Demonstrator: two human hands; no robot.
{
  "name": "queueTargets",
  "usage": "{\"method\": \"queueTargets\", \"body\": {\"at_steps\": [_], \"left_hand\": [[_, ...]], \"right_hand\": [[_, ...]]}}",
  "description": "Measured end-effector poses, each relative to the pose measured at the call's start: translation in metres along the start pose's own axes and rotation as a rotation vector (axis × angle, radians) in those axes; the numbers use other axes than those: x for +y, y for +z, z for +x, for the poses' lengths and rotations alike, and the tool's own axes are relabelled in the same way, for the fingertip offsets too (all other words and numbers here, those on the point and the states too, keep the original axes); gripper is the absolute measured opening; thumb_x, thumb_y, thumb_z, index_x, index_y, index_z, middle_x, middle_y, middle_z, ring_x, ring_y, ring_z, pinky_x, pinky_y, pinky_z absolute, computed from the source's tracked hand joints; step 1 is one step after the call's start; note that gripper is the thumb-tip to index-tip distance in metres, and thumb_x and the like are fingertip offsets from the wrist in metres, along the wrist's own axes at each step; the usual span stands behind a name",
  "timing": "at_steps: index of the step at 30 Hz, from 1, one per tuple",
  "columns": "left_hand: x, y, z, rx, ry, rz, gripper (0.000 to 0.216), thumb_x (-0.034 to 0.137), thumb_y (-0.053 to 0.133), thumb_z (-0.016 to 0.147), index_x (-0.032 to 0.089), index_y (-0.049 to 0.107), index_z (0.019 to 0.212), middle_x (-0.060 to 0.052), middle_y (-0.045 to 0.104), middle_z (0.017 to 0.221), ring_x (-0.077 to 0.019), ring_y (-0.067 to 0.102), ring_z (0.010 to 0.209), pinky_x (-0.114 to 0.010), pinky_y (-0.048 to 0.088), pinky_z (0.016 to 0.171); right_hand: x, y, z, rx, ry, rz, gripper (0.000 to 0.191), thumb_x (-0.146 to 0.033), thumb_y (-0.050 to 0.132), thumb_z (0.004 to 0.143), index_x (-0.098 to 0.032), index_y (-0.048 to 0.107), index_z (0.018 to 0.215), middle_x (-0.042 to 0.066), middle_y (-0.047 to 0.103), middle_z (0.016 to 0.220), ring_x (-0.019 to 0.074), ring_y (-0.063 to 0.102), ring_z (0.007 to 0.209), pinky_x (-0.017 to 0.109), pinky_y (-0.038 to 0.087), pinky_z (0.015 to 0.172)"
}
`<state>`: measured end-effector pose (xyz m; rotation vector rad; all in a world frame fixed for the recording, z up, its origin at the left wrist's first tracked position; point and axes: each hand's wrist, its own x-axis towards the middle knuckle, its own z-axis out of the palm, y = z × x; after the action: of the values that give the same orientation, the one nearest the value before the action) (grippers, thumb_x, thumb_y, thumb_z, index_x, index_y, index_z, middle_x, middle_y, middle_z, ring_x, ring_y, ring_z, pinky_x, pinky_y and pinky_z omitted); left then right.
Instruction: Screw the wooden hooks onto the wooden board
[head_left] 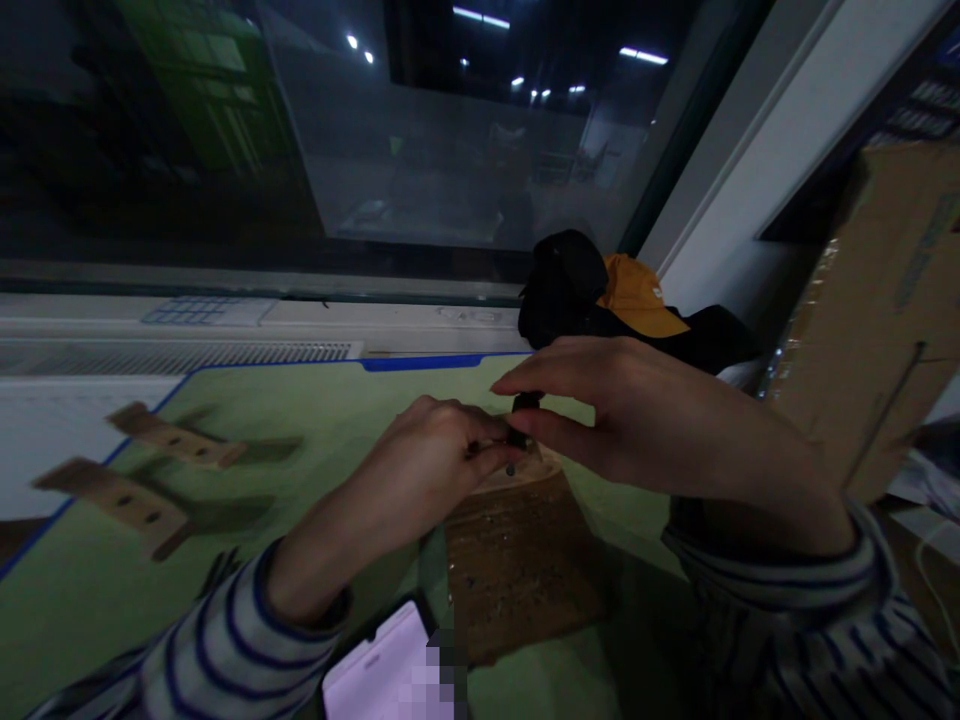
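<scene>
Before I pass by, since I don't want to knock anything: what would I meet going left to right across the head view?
Two wooden pieces with holes → left hand → right hand → cardboard box.

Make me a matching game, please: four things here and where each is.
1. Small dark piece
2. Two pale wooden brackets with holes
3. Orange peaked cap
4. Flat brown board

A. close to the window
B. at the fingertips of the left hand and right hand
C. directly below the hands in the picture
D. left side of the green tabletop

Pairs: 1-B; 2-D; 3-A; 4-C
</scene>
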<state>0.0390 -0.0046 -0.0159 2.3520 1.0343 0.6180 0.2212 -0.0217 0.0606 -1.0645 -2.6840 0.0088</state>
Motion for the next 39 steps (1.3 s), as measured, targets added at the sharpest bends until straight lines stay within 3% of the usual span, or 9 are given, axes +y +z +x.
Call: {"method": "queueTargets", "body": {"at_steps": [5, 19, 28, 39], "left_hand": [[0.0006, -0.0012, 0.0000, -0.036, -0.012, -0.041, 0.022, 0.034, 0.051, 0.087, 0.021, 0.069, 0.082, 0.000, 0.070, 0.078, -0.0139, 0.062, 0.068, -0.024, 0.042, 0.062], [0.0023, -0.0033, -0.0035, -0.099, 0.003, 0.012, 0.023, 0.030, 0.044, 0.090, 0.023, 0.066, 0.088, 0.000, 0.069, 0.082, -0.0145, 0.062, 0.073, -0.025, 0.040, 0.064], [0.0037, 0.0008, -0.0002, -0.017, -0.001, -0.017, 0.020, 0.035, 0.053, 0.085, 0.024, 0.069, 0.089, -0.001, 0.072, 0.087, -0.0171, 0.064, 0.078, -0.026, 0.044, 0.067], [0.0004, 0.0017, -0.0001, -0.019, -0.020, -0.014, 0.021, 0.033, 0.052, 0.086, 0.022, 0.069, 0.085, -0.002, 0.071, 0.085, -0.0170, 0.064, 0.077, -0.026, 0.044, 0.065]], "right_hand": [[-0.0016, -0.0043, -0.0025, -0.025, -0.035, 0.024, 0.023, -0.016, 0.049, 0.086, -0.020, 0.062, 0.105, 0.001, 0.067, 0.092, 0.0116, 0.060, 0.080, 0.023, 0.041, 0.068], [-0.0021, -0.0049, -0.0042, -0.025, 0.012, -0.035, 0.018, -0.019, 0.053, 0.085, -0.021, 0.066, 0.097, -0.001, 0.068, 0.086, 0.0110, 0.061, 0.073, 0.023, 0.038, 0.059], [-0.0011, -0.0042, -0.0039, -0.033, 0.023, -0.065, 0.018, -0.018, 0.052, 0.084, -0.021, 0.066, 0.096, 0.000, 0.068, 0.087, 0.0122, 0.061, 0.074, 0.024, 0.039, 0.060], [-0.0033, -0.0043, -0.0045, -0.003, -0.039, -0.033, 0.025, -0.016, 0.051, 0.085, -0.020, 0.062, 0.107, 0.000, 0.067, 0.097, 0.0117, 0.062, 0.082, 0.023, 0.042, 0.068]]}}
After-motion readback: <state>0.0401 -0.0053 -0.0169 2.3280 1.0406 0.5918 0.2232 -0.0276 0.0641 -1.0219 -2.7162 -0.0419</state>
